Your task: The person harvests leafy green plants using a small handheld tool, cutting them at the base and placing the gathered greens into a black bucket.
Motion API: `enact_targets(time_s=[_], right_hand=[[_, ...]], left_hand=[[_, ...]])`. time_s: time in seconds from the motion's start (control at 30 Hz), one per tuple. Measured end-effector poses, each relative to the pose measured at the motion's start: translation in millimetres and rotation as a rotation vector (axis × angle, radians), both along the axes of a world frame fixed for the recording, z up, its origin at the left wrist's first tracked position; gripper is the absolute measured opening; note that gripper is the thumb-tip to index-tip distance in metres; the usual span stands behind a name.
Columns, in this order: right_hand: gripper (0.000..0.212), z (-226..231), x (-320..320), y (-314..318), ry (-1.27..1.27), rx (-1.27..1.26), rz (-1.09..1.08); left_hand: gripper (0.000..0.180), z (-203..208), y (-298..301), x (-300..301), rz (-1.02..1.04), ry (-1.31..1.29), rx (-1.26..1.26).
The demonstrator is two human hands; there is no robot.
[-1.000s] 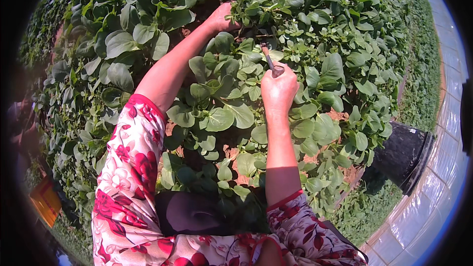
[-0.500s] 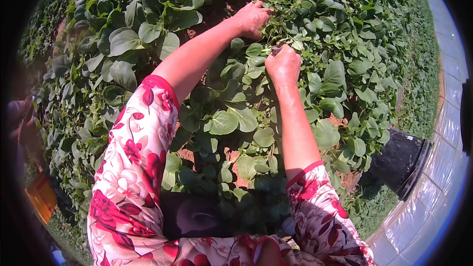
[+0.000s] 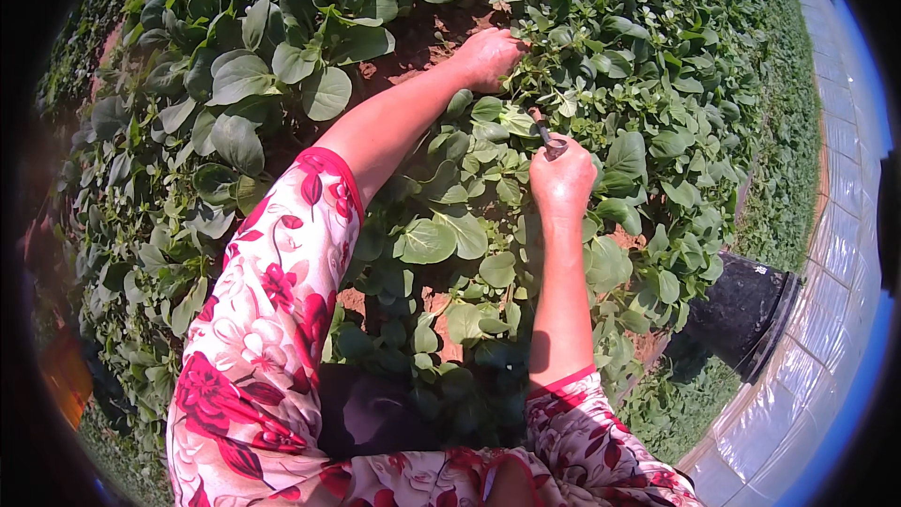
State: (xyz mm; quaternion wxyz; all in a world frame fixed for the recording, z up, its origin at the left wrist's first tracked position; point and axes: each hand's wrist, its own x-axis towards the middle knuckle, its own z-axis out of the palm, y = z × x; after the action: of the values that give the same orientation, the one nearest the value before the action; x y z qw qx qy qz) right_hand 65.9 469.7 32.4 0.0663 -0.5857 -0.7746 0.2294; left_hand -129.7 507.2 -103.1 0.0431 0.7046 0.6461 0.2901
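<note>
While both bare arms reach forward over a dense leafy bed, the head view, looking down, shows the two hands near each other but apart. Left hand [image 3: 490, 58] is the farther one, back of the hand up, at the edge of a clump of small-leaved plants [image 3: 556, 40]. Its fingertips run in under the foliage; cannot tell whether they pinch a stem or lie loose. Bare reddish soil [image 3: 434, 49] just to the left of this hand.

Right hand [image 3: 563, 180] nearer the body, fingers curled in a fist around a slim hand tool [image 3: 543, 130]. Dark shaft and round, hollow-looking end show above the fist; a brownish tip points forward and a little left, among leaves just below the clump. Whether the tip meets soil: hidden.

Broad-leaved greens [image 3: 427, 241] between the forearms, others beyond the left arm. Sleeves [image 3: 258, 343] pale with red flowers. Off to the right, a black bucket [image 3: 737, 305], tilted in this curved view, near a strip of shiny sheeting [image 3: 771, 413].
</note>
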Motion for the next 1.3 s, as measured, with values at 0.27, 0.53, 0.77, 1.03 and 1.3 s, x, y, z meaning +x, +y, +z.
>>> enact_targets(time_s=[0.27, 0.53, 0.77, 1.03, 1.3], right_hand=[[0.021, 9, -12, 42, -0.100, -0.047, 0.193], [0.018, 7, -10, 19, -0.060, 0.015, 0.232], [0.019, 10, -2, 15, -0.090, -0.081, 0.210], [0.021, 11, -2, 5, -0.173, -0.055, 0.285], [0.026, 29, 8, 4, 0.021, -0.016, 0.264]], left_hand=[[0.024, 2, 10, 11, 0.121, -0.029, -0.151], [0.043, 1, 8, 8, 0.028, 0.011, -0.240], [0.057, 8, -3, 5, -0.021, -0.052, -0.335], [0.020, 14, -23, 10, -0.008, -0.133, -0.383], [0.026, -3, -65, -28, 0.274, -1.266, -0.096]])
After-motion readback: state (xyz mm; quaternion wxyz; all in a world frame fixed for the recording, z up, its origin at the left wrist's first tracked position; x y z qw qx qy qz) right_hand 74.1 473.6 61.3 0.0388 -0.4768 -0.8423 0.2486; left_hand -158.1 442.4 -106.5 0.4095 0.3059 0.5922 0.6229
